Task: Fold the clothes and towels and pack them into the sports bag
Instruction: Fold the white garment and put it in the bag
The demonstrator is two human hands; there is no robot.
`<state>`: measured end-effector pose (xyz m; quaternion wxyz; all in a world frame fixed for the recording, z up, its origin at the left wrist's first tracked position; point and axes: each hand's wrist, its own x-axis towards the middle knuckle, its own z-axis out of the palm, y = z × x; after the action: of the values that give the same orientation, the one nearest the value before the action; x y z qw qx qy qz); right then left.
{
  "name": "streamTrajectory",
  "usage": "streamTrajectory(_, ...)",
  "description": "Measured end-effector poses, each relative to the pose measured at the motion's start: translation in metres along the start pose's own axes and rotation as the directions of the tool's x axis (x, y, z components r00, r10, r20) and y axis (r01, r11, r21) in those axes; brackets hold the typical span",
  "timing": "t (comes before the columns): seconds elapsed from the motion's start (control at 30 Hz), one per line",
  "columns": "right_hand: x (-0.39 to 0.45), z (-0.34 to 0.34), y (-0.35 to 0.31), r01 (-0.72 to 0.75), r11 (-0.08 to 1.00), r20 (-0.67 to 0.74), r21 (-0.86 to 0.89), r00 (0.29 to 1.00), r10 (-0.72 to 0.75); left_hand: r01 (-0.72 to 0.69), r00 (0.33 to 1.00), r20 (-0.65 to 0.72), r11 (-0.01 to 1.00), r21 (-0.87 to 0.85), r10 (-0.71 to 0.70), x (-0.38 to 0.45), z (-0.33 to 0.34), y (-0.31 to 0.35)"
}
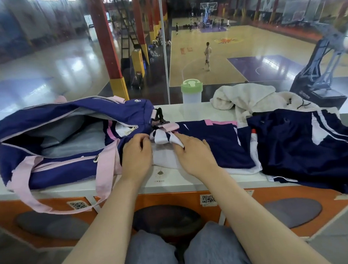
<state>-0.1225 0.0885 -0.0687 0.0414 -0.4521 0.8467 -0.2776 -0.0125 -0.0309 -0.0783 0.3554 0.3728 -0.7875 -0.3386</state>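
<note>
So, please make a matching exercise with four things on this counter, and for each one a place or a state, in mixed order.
Things:
1. sports bag
2. towel
3. bottle
4. white cloth

Places or states:
A. crumpled at the back right, unfolded
B. standing upright by the glass, green lid
C. unzipped and open, at the left
D. held by both the left hand and the right hand

Pairs: 1-C, 2-A, 3-B, 4-D
</note>
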Motion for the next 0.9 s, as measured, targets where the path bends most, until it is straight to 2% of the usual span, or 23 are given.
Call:
streamTrajectory(0.1,-0.001,-0.005,-0.001,-0.026,0.981,-0.035,0.190,0.999,0.033,0.007,1.000,-0.008,0.999,-0.048,-0.007,-0.003,-0.003,0.007)
streamTrajectory(0.2,-0.005,-0.009,-0.002,-0.027,0.934,-0.097,0.357,0.993,0.066,0.047,0.992,0.123,0.998,-0.042,-0.041,-0.011,-0.004,0.025)
streamTrajectory(0.3,-0.011,-0.008,-0.001,0.001,0.934,-0.107,0.357,0.993,0.040,0.082,0.955,0.286,0.996,-0.016,-0.074,-0.013,0.007,0.048)
streamTrajectory(0.37,-0.013,-0.008,0.000,0.017,0.937,-0.077,0.348,0.997,0.010,0.146,0.934,0.348,0.976,-0.160,-0.083,-0.013,0.022,0.061)
streamTrajectory(0.43,-0.014,-0.013,0.003,0.018,0.931,-0.028,0.366,1.000,-0.009,0.216,0.938,0.324,0.936,-0.277,-0.121,-0.013,0.034,0.068)
streamTrajectory(0.5,-0.018,-0.022,0.007,0.013,0.908,-0.003,0.419,1.000,-0.013,0.251,0.944,0.284,0.924,-0.290,-0.167,-0.010,0.042,0.071)
streamTrajectory(0.6,-0.026,-0.041,0.021,-0.050,0.910,-0.169,0.411,0.977,0.129,0.211,0.956,0.273,0.900,-0.381,-0.109,-0.006,0.047,0.077)
streamTrajectory(0.67,-0.033,-0.055,0.032,-0.162,0.940,-0.284,0.302,0.925,0.251,0.198,0.966,0.237,0.880,-0.431,-0.102,-0.005,0.050,0.081)
streamTrajectory(0.73,-0.039,-0.063,0.045,-0.269,0.925,-0.219,0.269,0.918,0.331,0.152,0.975,0.214,0.886,-0.437,-0.062,-0.009,0.053,0.084)
streamTrajectory(0.8,-0.041,-0.061,0.056,-0.286,0.881,-0.130,0.377,0.925,0.356,0.081,0.970,0.242,0.903,-0.423,0.027,-0.014,0.057,0.090)
streamTrajectory(0.9,-0.034,-0.058,0.069,-0.299,0.780,-0.136,0.550,0.889,0.437,-0.082,0.930,0.323,0.954,-0.289,0.178,-0.019,0.063,0.101)
